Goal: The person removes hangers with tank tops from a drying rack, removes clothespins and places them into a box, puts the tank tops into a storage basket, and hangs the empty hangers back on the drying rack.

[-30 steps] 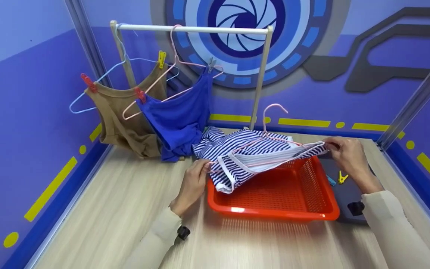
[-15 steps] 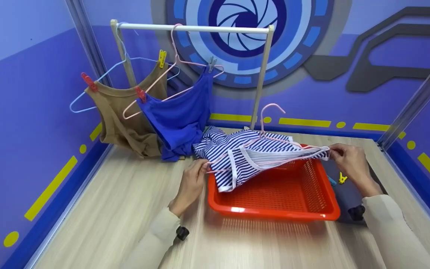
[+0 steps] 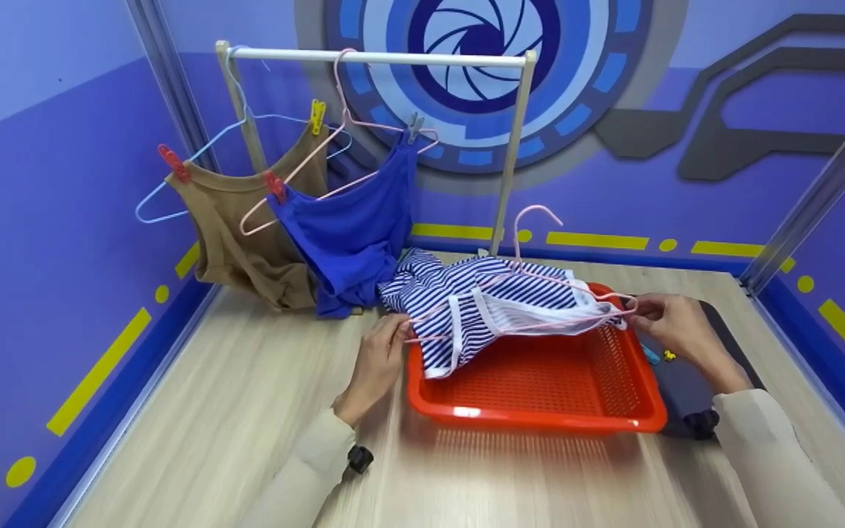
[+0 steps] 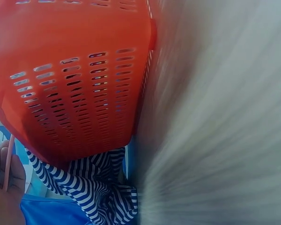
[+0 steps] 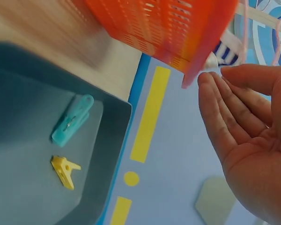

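Note:
A navy-and-white striped tank top (image 3: 466, 323) with white trim drapes over the back of the red basket (image 3: 540, 418). A pink hanger (image 3: 516, 231) runs partly through its neck opening, hook up. My left hand (image 3: 375, 363) pinches the hanger's left end; in the left wrist view, pink wire crosses the fingers (image 4: 16, 171). My right hand (image 3: 675, 334) is at the hanger's right end, thumb and fingertips together at the top's white-trimmed edge. In the right wrist view, the fingers (image 5: 222, 110) are fairly straight, with white-and-navy cloth just beyond them.
Behind stands a rack with a white rail (image 3: 430, 57). A brown top (image 3: 246, 235) and a blue garment (image 3: 356, 220) hang there, clipped to hangers. A dark tray (image 5: 117, 112) right of the basket holds a teal clothespin (image 5: 72, 121) and a yellow clothespin (image 5: 64, 171).
My right hand first moved slightly outward with the top's edge, then back inward and lower. The hanger's right end now shows outside the cloth. My left hand has stayed put.

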### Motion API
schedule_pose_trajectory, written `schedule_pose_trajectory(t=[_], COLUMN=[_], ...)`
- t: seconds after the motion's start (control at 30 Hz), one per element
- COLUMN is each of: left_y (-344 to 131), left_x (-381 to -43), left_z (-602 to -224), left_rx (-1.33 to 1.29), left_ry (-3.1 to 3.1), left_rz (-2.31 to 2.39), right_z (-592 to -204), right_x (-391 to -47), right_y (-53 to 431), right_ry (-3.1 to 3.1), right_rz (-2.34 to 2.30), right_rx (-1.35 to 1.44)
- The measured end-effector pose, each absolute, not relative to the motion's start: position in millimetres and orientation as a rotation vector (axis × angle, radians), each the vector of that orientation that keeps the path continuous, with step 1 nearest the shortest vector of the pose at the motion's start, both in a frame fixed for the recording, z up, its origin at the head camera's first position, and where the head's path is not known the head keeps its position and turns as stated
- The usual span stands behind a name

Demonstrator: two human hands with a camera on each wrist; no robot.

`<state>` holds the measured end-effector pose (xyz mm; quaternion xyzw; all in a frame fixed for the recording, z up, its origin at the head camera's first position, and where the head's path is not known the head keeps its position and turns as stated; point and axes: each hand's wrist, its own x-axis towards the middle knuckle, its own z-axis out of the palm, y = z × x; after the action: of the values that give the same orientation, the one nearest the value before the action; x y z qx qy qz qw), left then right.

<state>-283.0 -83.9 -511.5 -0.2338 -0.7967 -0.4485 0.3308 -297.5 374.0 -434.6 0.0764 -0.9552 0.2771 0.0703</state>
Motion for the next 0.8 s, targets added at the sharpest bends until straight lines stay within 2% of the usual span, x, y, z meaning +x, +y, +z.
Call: schedule_pose_trajectory(t=[0.8], left_y=[-76], left_x=[-285], left_z=[-508], left_rx=[-0.741], left_ry=[-2.136], left_rz=[-1.05], right_z=[-435], right_x=[-283], right_y=[355], right_ry=[-2.729], right_rz=[0.623], right_rx=[0.427])
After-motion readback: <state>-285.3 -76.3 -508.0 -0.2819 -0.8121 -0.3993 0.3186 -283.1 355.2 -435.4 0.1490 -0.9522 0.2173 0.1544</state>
